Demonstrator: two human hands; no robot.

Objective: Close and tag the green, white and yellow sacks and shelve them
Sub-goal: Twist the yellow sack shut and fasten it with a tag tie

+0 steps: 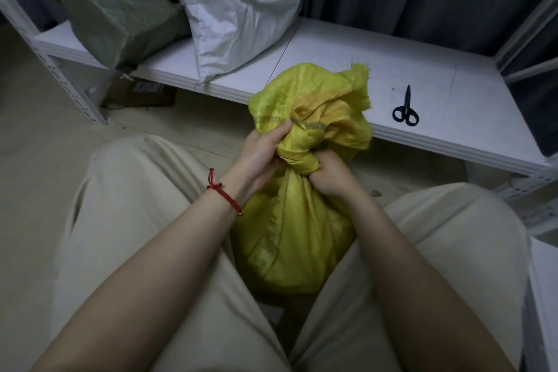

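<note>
On the shelf (pixel 332 48) before us, one sack (pixel 114 9) sits at the left, a second sack (pixel 238 6) just right of it, and scissors (pixel 406 107) lie well apart to the right. A third sack (pixel 290 235) stands on the floor (pixel 30 145) between our legs (pixel 136 190), in front of the shelf.

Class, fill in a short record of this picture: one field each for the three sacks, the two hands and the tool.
yellow sack: off the shelf, neck gathered
left hand: grips its bunched top
right hand: grips its neck
green sack: on shelf, far left
white sack: on shelf, beside green sack
scissors: on shelf, right, closed
</note>
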